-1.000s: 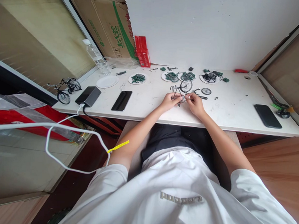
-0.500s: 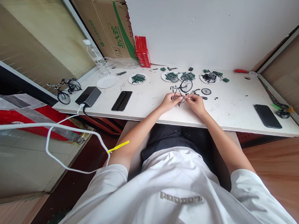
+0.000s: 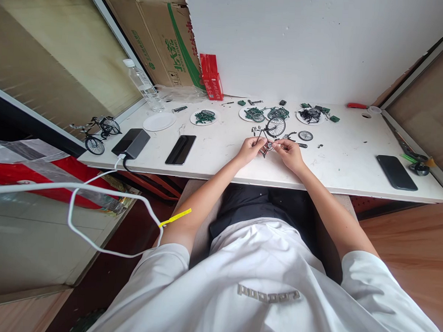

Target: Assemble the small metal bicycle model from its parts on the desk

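Pinches the model bicycle (image 3: 275, 126) near the front of the white table (image 3: 221, 162) between thumb and fingertips of left hand (image 3: 248, 151) and right hand (image 3: 292, 154), looks light, stiff and fragile, best held by its frame (image 3: 261, 132), not thin spokes (image 3: 277, 124).

A miniature bicycle of thin black metal-like rods (image 3: 269, 145) is held tilted over the white rectangular tabletop (image 3: 340, 167), around the middle of its width and closer to the near edge than the far edge. Its round black-rimmed wheel with pale spokes (image 3: 275, 126) points toward the far edge; a small round silvery part (image 3: 269, 145) shows lower on the frame, partly hidden.
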`<action>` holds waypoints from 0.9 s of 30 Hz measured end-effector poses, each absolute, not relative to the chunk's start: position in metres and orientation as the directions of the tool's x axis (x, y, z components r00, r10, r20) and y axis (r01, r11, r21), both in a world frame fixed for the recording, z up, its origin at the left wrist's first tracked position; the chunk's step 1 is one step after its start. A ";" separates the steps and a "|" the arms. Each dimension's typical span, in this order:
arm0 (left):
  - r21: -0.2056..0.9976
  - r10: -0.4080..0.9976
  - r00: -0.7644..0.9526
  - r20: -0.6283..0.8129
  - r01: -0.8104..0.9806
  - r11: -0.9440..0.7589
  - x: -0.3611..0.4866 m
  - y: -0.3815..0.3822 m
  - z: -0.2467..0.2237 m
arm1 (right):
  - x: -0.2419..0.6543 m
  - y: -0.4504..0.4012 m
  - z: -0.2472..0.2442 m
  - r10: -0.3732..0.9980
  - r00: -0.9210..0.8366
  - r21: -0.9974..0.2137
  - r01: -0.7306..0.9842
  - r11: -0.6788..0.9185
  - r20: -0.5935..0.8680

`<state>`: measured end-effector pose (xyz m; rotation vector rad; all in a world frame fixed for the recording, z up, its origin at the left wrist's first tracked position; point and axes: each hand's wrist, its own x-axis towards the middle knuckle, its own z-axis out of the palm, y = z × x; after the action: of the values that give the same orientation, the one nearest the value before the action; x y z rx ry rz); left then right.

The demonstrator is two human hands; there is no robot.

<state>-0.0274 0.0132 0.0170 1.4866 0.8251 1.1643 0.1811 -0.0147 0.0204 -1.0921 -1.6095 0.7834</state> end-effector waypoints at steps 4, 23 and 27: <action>0.961 0.913 0.308 0.268 -0.147 -0.233 -0.028 0.016 0.014 | 0.183 -0.013 0.017 0.913 -0.097 -0.871 0.275 0.407 0.396; 0.956 0.900 0.326 0.289 -0.149 -0.253 -0.030 0.014 0.015 | 0.178 -0.020 0.027 0.923 -0.059 -0.892 0.242 0.383 0.380; 0.961 0.908 0.321 0.268 -0.156 -0.229 -0.030 0.014 0.016 | 0.178 -0.019 0.024 0.926 -0.070 -0.892 0.248 0.377 0.371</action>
<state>-0.0301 0.0139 0.0158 1.4479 0.7349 1.1744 0.1785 -0.0189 0.0245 -1.0821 -1.5691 0.7948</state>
